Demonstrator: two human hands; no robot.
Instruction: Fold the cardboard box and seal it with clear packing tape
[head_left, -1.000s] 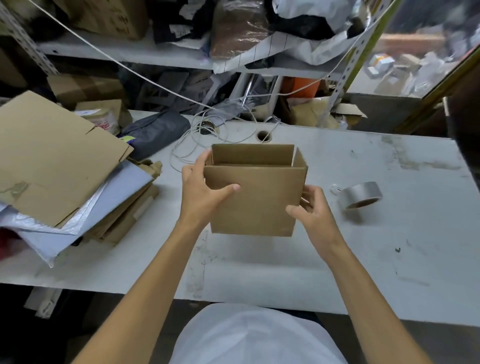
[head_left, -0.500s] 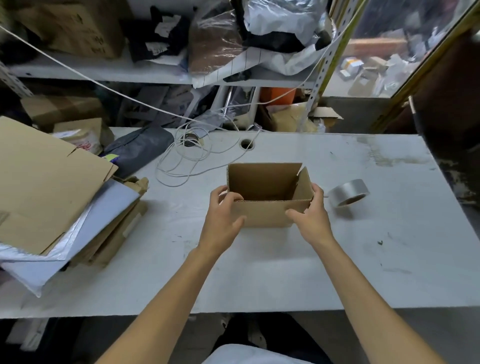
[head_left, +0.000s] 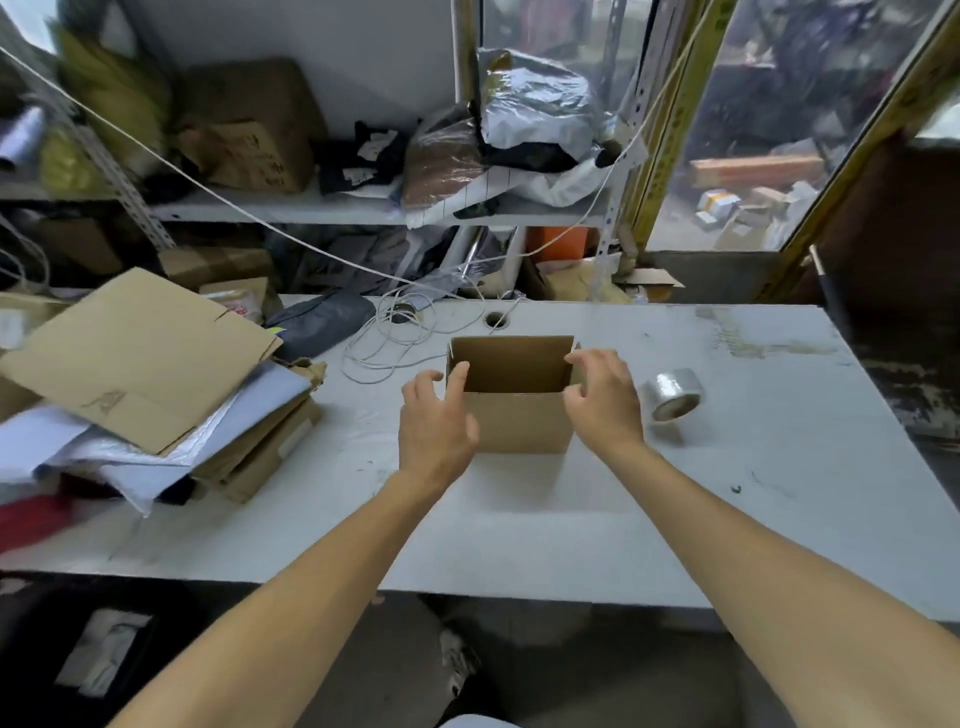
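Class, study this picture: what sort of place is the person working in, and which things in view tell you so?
Probably a small packing or stockroom area: an open cardboard box and tape roll on a worn table, flattened cardboard stacked beside it, and cluttered shelves behind.

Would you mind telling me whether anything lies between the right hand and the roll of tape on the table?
Nothing visible does. The right hand is at the right side of the open box, and the roll of tape lies further right on the table, with only bare tabletop between them.
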